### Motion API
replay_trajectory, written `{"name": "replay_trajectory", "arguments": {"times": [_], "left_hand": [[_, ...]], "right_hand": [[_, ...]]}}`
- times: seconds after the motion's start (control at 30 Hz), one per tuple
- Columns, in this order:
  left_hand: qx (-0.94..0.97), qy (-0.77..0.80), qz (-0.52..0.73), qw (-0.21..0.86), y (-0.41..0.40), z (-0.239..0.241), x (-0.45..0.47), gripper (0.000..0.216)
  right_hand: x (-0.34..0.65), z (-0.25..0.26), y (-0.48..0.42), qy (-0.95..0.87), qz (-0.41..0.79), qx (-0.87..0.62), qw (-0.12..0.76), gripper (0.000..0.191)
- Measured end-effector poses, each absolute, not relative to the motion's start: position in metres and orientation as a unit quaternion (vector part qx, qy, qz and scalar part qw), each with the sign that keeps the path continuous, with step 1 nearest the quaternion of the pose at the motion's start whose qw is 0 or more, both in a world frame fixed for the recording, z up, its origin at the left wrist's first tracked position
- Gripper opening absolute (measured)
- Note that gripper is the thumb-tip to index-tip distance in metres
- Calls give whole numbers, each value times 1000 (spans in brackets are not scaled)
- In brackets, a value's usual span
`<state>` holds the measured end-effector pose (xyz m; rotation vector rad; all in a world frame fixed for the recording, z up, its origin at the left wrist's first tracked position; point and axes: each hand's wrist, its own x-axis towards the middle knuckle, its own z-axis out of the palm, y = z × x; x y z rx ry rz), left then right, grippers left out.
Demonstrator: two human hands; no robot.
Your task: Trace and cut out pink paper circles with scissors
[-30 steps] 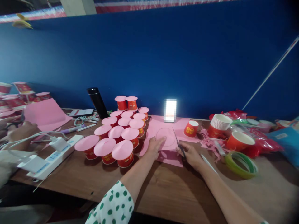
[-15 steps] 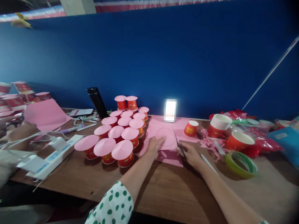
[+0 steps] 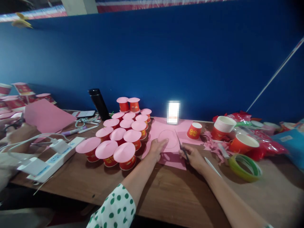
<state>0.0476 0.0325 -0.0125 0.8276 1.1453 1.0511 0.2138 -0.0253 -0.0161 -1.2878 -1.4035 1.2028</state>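
Brown table point(image 3: 166, 193): left hand point(image 3: 155, 149) flat on pink paper point(image 3: 166, 134), right hand point(image 3: 193, 156) gripping scissors point(image 3: 180, 146).

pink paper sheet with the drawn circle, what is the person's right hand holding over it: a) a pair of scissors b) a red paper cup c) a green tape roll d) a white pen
a: the right hand grips a pair of dark-handled scissors whose blades point up across the pink paper sheet, while the left hand presses the sheet flat.
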Motion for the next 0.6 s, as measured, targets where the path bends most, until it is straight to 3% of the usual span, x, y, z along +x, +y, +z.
{"name": "replay_trajectory", "arguments": {"times": [0.33,0.6], "left_hand": [[380,490,457,638,37,-25,46,56],[382,471,466,644,34,-21,47,47]], "right_hand": [[209,-2,-28,-578,469,-513,428,32],[210,-2,-28,-590,451,-514,429,36]]}}
